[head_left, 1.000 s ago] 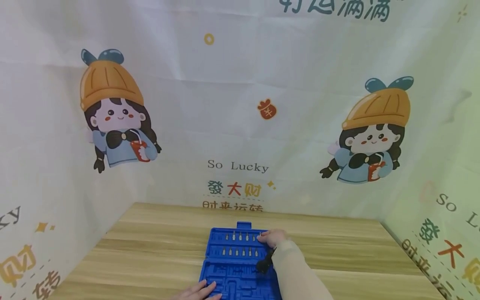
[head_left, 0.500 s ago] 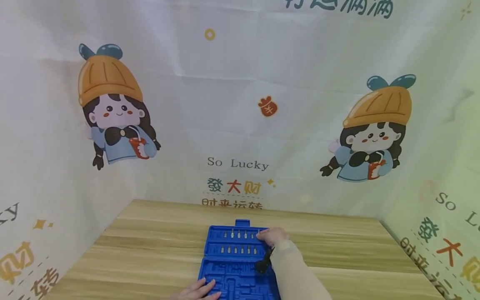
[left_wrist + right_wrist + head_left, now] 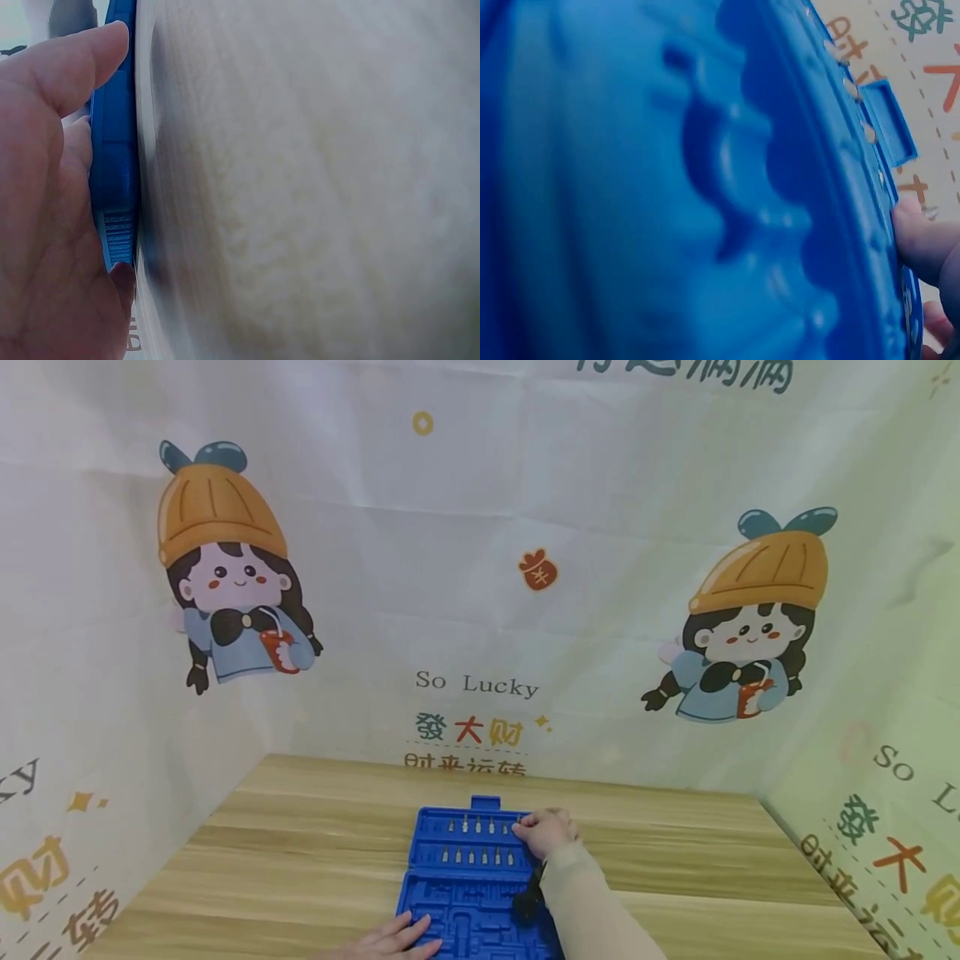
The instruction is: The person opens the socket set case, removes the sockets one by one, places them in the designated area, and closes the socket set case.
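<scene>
A blue plastic tool case [image 3: 465, 893] lies open on the wooden table [image 3: 300, 852], with two rows of small metal bits [image 3: 476, 841] standing in its far half. My left hand [image 3: 390, 939] rests flat on the near left part of the case, fingers straight. In the left wrist view the thumb [image 3: 82, 60] lies along the blue case edge [image 3: 112, 150]. My right hand [image 3: 546, 831] sits at the far right corner of the case with its fingers curled onto the rim. In the right wrist view a fingertip [image 3: 922, 244] touches the rim of the case [image 3: 667, 187]. A black object [image 3: 527, 897] sits by the right wrist.
Printed cloth walls [image 3: 480, 610] with cartoon figures close in the table at the back and on both sides. Bare wood [image 3: 712, 860] lies to the left and right of the case.
The head view has tilted a little. The right hand stays at the case's far right corner and the left hand stays flat on its near part.
</scene>
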{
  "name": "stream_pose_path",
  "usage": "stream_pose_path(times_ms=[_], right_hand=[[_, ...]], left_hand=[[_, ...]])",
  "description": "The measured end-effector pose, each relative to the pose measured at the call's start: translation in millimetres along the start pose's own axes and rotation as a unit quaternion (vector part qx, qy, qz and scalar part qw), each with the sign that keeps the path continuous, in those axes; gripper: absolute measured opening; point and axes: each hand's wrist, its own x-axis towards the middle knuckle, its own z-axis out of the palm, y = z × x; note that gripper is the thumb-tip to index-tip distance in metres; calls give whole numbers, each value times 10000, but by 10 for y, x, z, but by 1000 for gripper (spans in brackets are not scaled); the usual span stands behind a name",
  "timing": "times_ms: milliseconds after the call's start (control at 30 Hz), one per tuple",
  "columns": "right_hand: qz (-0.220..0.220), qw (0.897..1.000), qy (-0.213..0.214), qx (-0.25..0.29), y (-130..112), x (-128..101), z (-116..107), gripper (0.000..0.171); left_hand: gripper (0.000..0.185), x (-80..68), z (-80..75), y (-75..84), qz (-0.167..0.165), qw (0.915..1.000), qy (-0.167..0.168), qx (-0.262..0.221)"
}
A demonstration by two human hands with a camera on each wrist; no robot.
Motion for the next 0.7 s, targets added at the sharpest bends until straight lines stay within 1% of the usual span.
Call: stream_pose_path(times_ms=[133, 167, 233, 267, 333, 400, 467, 567, 600, 633, 667, 700], right_hand=[[-255, 9990, 193, -297, -7, 8, 36, 19], [-293, 9986, 240, -375, -3, 11, 52, 19], [-298, 9984, 315, -367, 9, 20, 74, 18], [-265, 9986, 361, -272, 22, 29, 82, 17], [-148, 9990, 411, 75, 49, 51, 86, 20], [-16, 9966, 438, 698, 74, 76, 76, 19], [11, 9890, 371, 1431, 103, 93, 38, 18], [-59, 9758, 162, 2180, 148, 120, -46, 18], [-140, 9730, 81, 2301, 162, 126, -90, 19], [-250, 9727, 17, 2308, 181, 135, -139, 19], [-338, 9747, -13, 2210, 201, 144, -191, 17], [-434, 9776, -25, 2062, 227, 154, -244, 16]], left_hand=[[57, 5, -30, -16, 5, 9996, -200, -214], [57, 3, -40, -14, -44, 9992, -270, -291], [57, 5, -54, -5, -115, 9986, -336, -404], [56, 7, -56, -2, -134, 9984, -354, -422], [56, 10, -56, 1, -169, 9984, -339, -420], [56, 11, -50, 5, -176, 9988, -267, -362], [56, 10, -43, 6, -97, 9995, -170, -243], [57, -1, -45, 10, 9, 9999, -50, -138], [57, -6, -50, 11, 10, 9999, -55, -152], [57, -8, -54, 10, 10, 9998, -86, -166], [57, -10, -61, 10, -8, 9997, -113, -225], [57, -11, -68, 11, -101, 9993, -184, -297]])
